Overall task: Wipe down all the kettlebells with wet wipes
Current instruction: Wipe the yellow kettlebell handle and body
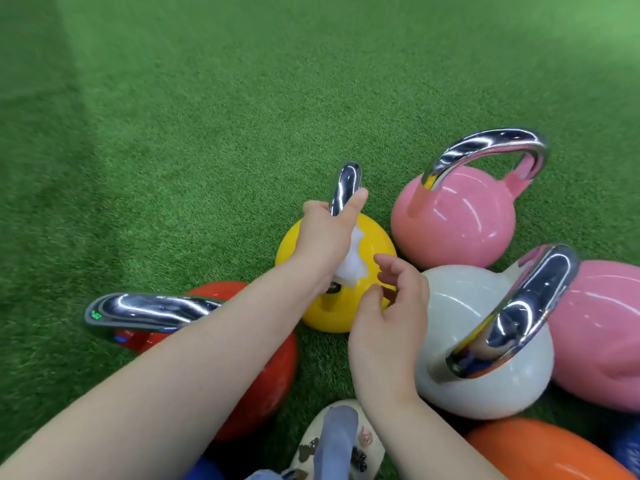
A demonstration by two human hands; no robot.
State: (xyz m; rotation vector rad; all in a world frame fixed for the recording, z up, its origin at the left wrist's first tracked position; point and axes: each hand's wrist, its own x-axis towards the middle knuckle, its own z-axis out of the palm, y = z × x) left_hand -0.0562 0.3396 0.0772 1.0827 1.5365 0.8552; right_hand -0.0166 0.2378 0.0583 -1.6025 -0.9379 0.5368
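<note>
Chrome under my left hand is the handle of the yellow kettlebell, and my fingers curl round it with the white wet wipe trapped against the metal, so that the cloth rubs the bar as I hold it; a loose tail of the wipe hangs down over the yellow ball. My right hand hovers just beside that ball, its fingers loosely bent and holding nothing, I judge ready to steady the bell or catch the dangling wipe. The yellow kettlebell stands on the green turf floor in the middle of the cluster, with the red kettlebell near my left forearm, the white kettlebell just beside my right hand, a pink kettlebell beyond it and a second pink one at the right edge. An orange kettlebell shows at the bottom right. They sit crowded close, which I take as letting me reach each in turn without shifting. My shoe shows at the bottom.
</note>
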